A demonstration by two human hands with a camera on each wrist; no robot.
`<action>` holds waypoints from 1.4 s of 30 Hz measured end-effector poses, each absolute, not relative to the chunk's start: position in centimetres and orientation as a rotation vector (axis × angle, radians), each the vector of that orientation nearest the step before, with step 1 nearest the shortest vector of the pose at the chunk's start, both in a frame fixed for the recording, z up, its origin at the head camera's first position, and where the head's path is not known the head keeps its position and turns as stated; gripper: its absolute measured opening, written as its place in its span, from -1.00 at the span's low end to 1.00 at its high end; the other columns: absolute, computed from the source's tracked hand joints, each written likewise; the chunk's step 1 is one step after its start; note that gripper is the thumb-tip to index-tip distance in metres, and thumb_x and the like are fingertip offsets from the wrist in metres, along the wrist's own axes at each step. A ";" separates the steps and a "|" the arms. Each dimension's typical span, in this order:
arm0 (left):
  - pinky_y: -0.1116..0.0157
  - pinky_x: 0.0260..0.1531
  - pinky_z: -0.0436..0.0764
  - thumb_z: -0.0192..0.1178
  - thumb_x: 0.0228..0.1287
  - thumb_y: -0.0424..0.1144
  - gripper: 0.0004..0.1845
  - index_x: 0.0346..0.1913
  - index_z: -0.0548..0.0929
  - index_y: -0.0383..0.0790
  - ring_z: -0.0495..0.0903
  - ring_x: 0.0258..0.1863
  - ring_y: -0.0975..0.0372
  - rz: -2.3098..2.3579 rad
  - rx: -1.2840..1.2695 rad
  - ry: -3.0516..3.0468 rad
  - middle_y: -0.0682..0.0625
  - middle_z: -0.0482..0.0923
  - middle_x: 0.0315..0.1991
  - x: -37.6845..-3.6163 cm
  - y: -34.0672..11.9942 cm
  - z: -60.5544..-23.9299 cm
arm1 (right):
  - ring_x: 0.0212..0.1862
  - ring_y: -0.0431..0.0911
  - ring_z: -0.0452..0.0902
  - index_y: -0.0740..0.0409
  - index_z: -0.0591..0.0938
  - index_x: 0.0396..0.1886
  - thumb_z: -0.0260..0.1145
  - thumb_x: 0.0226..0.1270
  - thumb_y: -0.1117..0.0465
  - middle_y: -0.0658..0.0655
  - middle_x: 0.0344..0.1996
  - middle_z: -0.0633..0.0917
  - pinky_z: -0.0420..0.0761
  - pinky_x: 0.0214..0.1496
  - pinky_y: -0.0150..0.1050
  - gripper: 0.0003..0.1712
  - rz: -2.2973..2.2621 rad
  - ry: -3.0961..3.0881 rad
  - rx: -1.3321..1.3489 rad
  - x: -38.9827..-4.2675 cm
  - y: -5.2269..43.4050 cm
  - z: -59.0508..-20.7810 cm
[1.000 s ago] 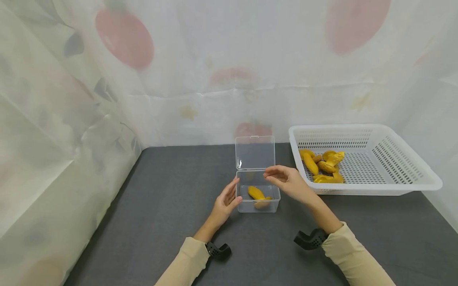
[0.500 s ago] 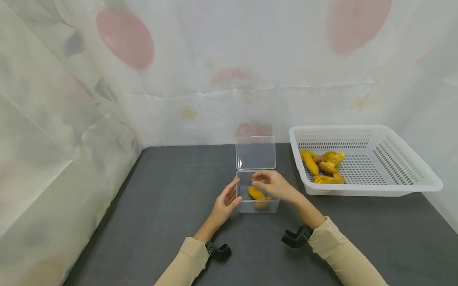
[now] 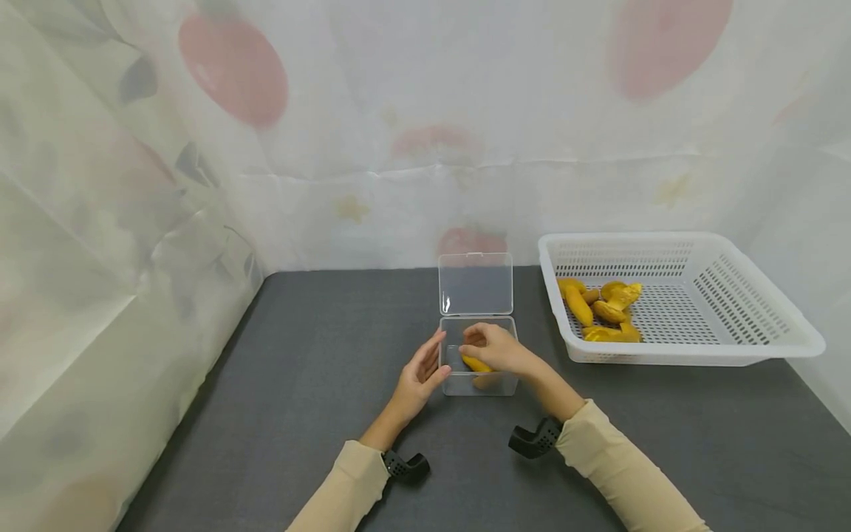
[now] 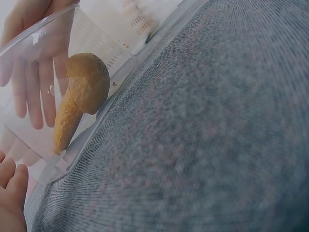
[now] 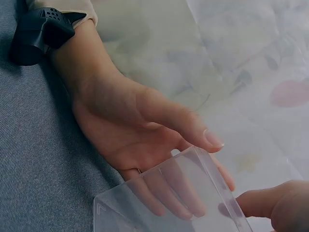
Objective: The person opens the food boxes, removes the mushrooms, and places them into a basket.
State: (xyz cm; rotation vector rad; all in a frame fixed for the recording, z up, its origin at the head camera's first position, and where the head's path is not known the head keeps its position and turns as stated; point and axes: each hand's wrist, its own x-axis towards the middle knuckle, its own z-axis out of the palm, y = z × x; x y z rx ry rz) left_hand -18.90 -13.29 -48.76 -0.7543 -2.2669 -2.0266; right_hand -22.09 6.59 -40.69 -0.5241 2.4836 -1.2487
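A small clear plastic box stands on the dark cloth, its hinged lid raised at the back. My left hand rests along the box's left side, fingers fairly straight and thumb by the front corner. My right hand reaches over the right wall into the box, fingers pointing down and holding nothing. Beneath it lies a yellow mushroom, partly hidden by the hand. The left wrist view shows the mushroom through the clear wall, with right-hand fingers hanging beside it.
A white perforated basket stands at the right rear. Several yellow-brown mushrooms lie in its left part. A patterned pale curtain hangs behind and along the left of the table.
My right hand has moved left and then lower into the box, now covering part of the mushroom. My left hand and the box have stayed in place.
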 end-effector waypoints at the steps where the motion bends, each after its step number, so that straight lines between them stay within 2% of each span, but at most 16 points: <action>1: 0.33 0.45 0.19 0.07 0.39 -0.39 -0.38 0.47 0.16 -0.30 0.00 0.52 -0.08 -2.025 -0.753 -2.267 -0.27 0.00 0.54 -18.9 -13.3 -48.8 | 0.21 0.23 0.50 0.49 0.42 0.23 0.16 0.40 0.18 0.41 0.14 0.58 0.50 0.30 0.10 -0.46 -1.243 2.485 -0.518 -22.1 6.6 -40.7; 4: 0.19 0.46 0.18 0.08 0.39 -0.37 -0.38 0.46 0.17 -0.30 0.01 0.51 -0.09 -2.023 -0.751 -2.263 -0.27 0.01 0.54 -19.0 -13.3 -48.7 | 0.19 0.24 0.51 0.51 0.43 0.21 0.19 0.36 0.20 0.42 0.13 0.58 0.52 0.28 0.10 -0.45 -1.225 2.493 -0.514 -22.1 6.5 -40.7; 6: 0.19 0.46 0.17 0.10 0.38 -0.36 -0.37 0.46 0.18 -0.30 0.01 0.52 -0.08 -2.031 -0.747 -2.256 -0.27 0.01 0.53 -18.9 -13.3 -48.7 | 0.18 0.24 0.52 0.51 0.44 0.19 0.22 0.33 0.23 0.43 0.13 0.58 0.55 0.26 0.08 -0.46 -1.211 2.497 -0.507 -22.1 6.4 -40.6; 12: 0.57 0.37 0.21 0.12 0.38 -0.30 -0.36 0.46 0.17 -0.32 0.00 0.51 -0.10 -2.047 -0.762 -2.234 -0.29 -0.01 0.54 -18.9 -13.3 -48.8 | 0.06 0.21 0.63 0.51 0.52 0.11 0.34 0.18 0.37 0.43 0.07 0.63 0.66 0.12 -0.03 -0.50 -1.125 2.525 -0.490 -22.0 6.3 -40.6; 15: 0.61 0.36 0.21 0.12 0.39 -0.29 -0.36 0.45 0.17 -0.33 0.00 0.51 -0.12 -2.046 -0.776 -2.222 -0.30 -0.01 0.53 -18.9 -13.3 -48.7 | -0.05 0.12 0.67 0.50 0.57 0.06 0.39 0.10 0.42 0.39 -0.03 0.68 0.69 0.03 -0.11 -0.52 -1.100 2.548 -0.505 -22.0 6.2 -40.6; 19: 0.55 0.39 0.21 0.12 0.39 -0.28 -0.36 0.45 0.17 -0.34 0.01 0.50 -0.14 -2.036 -0.788 -2.220 -0.30 -0.01 0.53 -18.9 -13.3 -48.6 | -0.13 0.04 0.66 0.50 0.60 0.01 0.39 0.07 0.46 0.34 -0.12 0.71 0.69 -0.01 -0.16 -0.56 -1.098 2.549 -0.529 -22.1 6.1 -40.6; 26: 0.32 0.45 0.18 0.11 0.39 -0.32 -0.36 0.46 0.17 -0.32 0.00 0.51 -0.11 -2.025 -0.787 -2.229 -0.29 0.00 0.53 -18.9 -13.3 -48.6 | -0.16 0.01 0.66 0.47 0.64 -0.04 0.38 0.09 0.46 0.34 -0.13 0.74 0.71 -0.03 -0.16 -0.62 -1.100 2.545 -0.529 -22.0 6.0 -40.4; 33: 0.52 0.41 0.19 0.09 0.40 -0.33 -0.37 0.46 0.17 -0.31 0.01 0.51 -0.10 -2.035 -0.786 -2.226 -0.29 -0.02 0.54 -18.9 -13.3 -48.6 | -0.27 -0.08 0.62 0.47 0.66 -0.08 0.40 0.08 0.45 0.31 -0.21 0.76 0.70 -0.13 -0.23 -0.65 -1.132 2.531 -0.523 -22.0 6.1 -40.4; 39: 0.36 0.45 0.20 0.10 0.39 -0.32 -0.37 0.46 0.17 -0.30 0.02 0.51 -0.09 -2.047 -0.773 -2.229 -0.29 -0.03 0.54 -18.8 -13.2 -48.6 | -0.25 -0.06 0.65 0.44 0.68 -0.12 0.41 0.07 0.46 0.31 -0.23 0.76 0.72 -0.11 -0.21 -0.68 -1.142 2.531 -0.542 -21.9 6.3 -40.3; 42: 0.42 0.44 0.21 0.10 0.39 -0.32 -0.37 0.46 0.17 -0.30 0.03 0.50 -0.10 -2.048 -0.765 -2.230 -0.28 -0.03 0.54 -18.7 -13.3 -48.6 | -0.27 -0.06 0.66 0.44 0.69 -0.14 0.43 0.05 0.46 0.31 -0.25 0.76 0.73 -0.13 -0.21 -0.69 -1.142 2.544 -0.576 -21.9 6.3 -40.2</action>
